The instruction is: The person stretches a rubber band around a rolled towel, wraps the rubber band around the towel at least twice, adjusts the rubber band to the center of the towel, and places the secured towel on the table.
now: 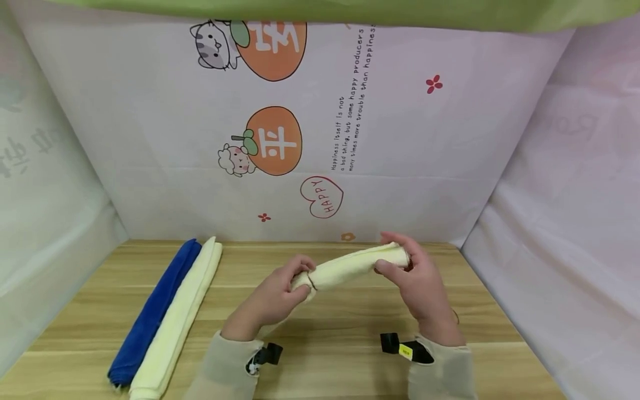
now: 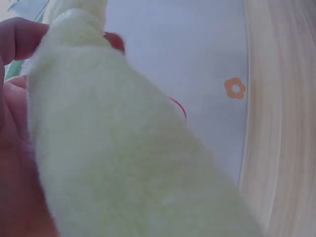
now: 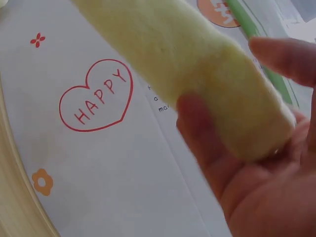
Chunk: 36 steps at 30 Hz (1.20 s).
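Both hands hold a pale yellow rolled towel [image 1: 355, 266] above the table, its right end tilted slightly up in the head view. My left hand [image 1: 275, 291] grips the left end, thumb below and fingers over the top. A thin dark band [image 1: 312, 281] crosses the roll beside those fingers, and the left wrist view shows the cloth [image 2: 79, 29] narrowed there. At the other end my right hand [image 1: 420, 283] holds the roll between thumb and fingers. Its thumb lies across the cloth [image 3: 247, 103] in the right wrist view.
On the left of the wooden table [image 1: 340, 355], a folded blue towel [image 1: 155, 311] lies alongside a folded pale yellow towel [image 1: 180, 316]. White printed cloth [image 1: 400, 144] walls off the back and both sides. A green edge [image 1: 320, 11] hangs across the top.
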### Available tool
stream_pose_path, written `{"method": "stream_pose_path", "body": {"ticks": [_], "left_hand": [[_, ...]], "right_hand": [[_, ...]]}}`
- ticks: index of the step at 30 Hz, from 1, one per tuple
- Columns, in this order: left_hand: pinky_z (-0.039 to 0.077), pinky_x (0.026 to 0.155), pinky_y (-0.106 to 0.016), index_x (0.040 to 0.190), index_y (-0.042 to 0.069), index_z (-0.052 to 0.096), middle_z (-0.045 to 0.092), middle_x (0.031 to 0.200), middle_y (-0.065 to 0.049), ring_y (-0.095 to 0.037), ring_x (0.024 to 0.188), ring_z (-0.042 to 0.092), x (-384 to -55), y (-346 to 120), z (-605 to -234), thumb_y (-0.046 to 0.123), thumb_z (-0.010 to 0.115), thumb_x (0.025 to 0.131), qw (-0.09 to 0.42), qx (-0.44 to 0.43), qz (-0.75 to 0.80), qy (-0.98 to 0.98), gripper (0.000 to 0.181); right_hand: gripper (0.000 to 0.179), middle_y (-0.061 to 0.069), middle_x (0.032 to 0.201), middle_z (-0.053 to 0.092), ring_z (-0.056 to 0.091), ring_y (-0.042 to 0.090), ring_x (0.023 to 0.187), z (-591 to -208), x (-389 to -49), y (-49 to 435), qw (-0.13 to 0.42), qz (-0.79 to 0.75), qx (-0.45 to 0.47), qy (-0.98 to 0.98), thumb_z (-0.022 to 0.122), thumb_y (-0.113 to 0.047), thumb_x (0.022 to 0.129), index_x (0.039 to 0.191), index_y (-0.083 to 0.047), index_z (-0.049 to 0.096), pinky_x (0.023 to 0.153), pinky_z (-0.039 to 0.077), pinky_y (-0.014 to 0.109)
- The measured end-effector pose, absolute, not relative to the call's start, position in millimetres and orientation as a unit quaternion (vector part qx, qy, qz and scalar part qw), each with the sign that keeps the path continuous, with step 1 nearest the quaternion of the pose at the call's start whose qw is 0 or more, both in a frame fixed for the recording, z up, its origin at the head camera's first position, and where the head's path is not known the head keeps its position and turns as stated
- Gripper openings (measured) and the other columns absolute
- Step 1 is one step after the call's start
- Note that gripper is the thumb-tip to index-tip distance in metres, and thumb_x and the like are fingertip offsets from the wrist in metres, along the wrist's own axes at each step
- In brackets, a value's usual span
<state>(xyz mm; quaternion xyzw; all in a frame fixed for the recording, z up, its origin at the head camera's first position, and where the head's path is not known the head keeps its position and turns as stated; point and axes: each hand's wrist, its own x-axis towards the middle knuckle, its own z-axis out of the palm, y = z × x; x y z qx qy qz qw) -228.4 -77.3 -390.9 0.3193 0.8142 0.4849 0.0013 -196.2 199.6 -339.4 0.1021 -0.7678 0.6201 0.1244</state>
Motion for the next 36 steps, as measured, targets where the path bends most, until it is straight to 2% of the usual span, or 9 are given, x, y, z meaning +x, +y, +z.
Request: {"method": "stream_pose_path", "body": {"ticks": [4, 6, 10, 13, 17, 23, 28, 32, 36], "left_hand": [[0.048, 0.081, -0.04, 0.122, 0.017, 0.047, 0.062, 0.12, -0.007, -0.019, 0.094, 0.058, -230, -78, -393, 0.008, 0.053, 0.096, 0.02, 0.327, 0.489, 0.809, 0.028], [0.047, 0.084, -0.04, 0.124, 0.018, 0.048, 0.062, 0.119, -0.004, -0.018, 0.096, 0.058, -230, -76, -393, 0.011, 0.058, 0.096, 0.021, 0.331, 0.48, 0.813, 0.031], [0.047, 0.088, -0.039, 0.123, 0.021, 0.052, 0.06, 0.118, 0.003, -0.014, 0.1, 0.056, -229, -69, -395, 0.017, 0.07, 0.093, -0.014, 0.35, 0.433, 0.831, 0.036], [0.047, 0.087, -0.037, 0.118, 0.021, 0.056, 0.059, 0.116, 0.008, -0.012, 0.099, 0.055, -228, -66, -395, 0.016, 0.073, 0.092, -0.041, 0.358, 0.41, 0.838, 0.032], [0.047, 0.084, -0.035, 0.109, 0.024, 0.059, 0.058, 0.111, 0.013, -0.011, 0.095, 0.055, -227, -65, -395, 0.014, 0.073, 0.092, -0.043, 0.361, 0.416, 0.833, 0.025], [0.047, 0.072, -0.03, 0.092, 0.023, 0.058, 0.056, 0.093, 0.012, -0.011, 0.079, 0.051, -228, -63, -397, 0.011, 0.075, 0.087, -0.053, 0.385, 0.402, 0.829, 0.022], [0.045, 0.068, -0.029, 0.081, 0.019, 0.052, 0.053, 0.086, 0.01, -0.011, 0.076, 0.05, -227, -63, -396, 0.007, 0.075, 0.083, -0.069, 0.392, 0.382, 0.834, 0.026], [0.047, 0.071, -0.031, 0.094, 0.018, 0.057, 0.057, 0.093, 0.008, -0.012, 0.078, 0.052, -225, -63, -394, 0.01, 0.075, 0.086, -0.072, 0.373, 0.366, 0.849, 0.021], [0.049, 0.082, -0.034, 0.118, 0.016, 0.057, 0.059, 0.108, 0.006, -0.011, 0.092, 0.056, -225, -59, -394, 0.017, 0.077, 0.088, -0.065, 0.364, 0.355, 0.859, 0.036]], "right_hand": [[0.039, 0.019, 0.109, 0.059, 0.065, 0.027, 0.084, -340, -196, 199, 0.136, 0.629, 0.094, -0.76, 0.077, -0.011, 0.088, 0.125, -0.006, 0.065, 0.075, 0.057, 0.036], [0.035, 0.02, 0.106, 0.059, 0.066, 0.028, 0.081, -339, -196, 196, 0.143, 0.641, 0.065, -0.751, 0.078, -0.011, 0.088, 0.12, -0.003, 0.067, 0.074, 0.058, 0.038], [0.035, 0.02, 0.107, 0.057, 0.064, 0.027, 0.082, -337, -198, 191, 0.149, 0.669, 0.011, -0.728, 0.078, -0.008, 0.087, 0.118, 0.003, 0.066, 0.07, 0.058, 0.037], [0.034, 0.018, 0.107, 0.057, 0.063, 0.025, 0.083, -336, -199, 190, 0.155, 0.676, -0.022, -0.72, 0.078, -0.007, 0.086, 0.117, 0.003, 0.067, 0.069, 0.058, 0.035], [0.034, 0.017, 0.106, 0.057, 0.063, 0.024, 0.083, -336, -199, 190, 0.165, 0.686, -0.05, -0.707, 0.08, -0.006, 0.084, 0.114, 0.003, 0.068, 0.068, 0.058, 0.034], [0.032, 0.017, 0.107, 0.057, 0.064, 0.023, 0.079, -337, -201, 191, 0.166, 0.702, -0.072, -0.689, 0.081, -0.005, 0.084, 0.113, 0.003, 0.069, 0.067, 0.058, 0.033], [0.035, 0.016, 0.109, 0.057, 0.065, 0.021, 0.078, -337, -201, 192, 0.153, 0.703, -0.073, -0.691, 0.08, -0.007, 0.085, 0.116, 0.003, 0.068, 0.067, 0.058, 0.033], [0.036, 0.014, 0.107, 0.057, 0.063, 0.021, 0.081, -338, -201, 193, 0.147, 0.7, -0.067, -0.695, 0.079, -0.014, 0.087, 0.115, 0.005, 0.067, 0.066, 0.057, 0.032], [0.035, 0.015, 0.108, 0.057, 0.062, 0.023, 0.082, -338, -201, 194, 0.139, 0.701, -0.061, -0.697, 0.076, -0.018, 0.091, 0.112, 0.007, 0.064, 0.063, 0.057, 0.031]]}}
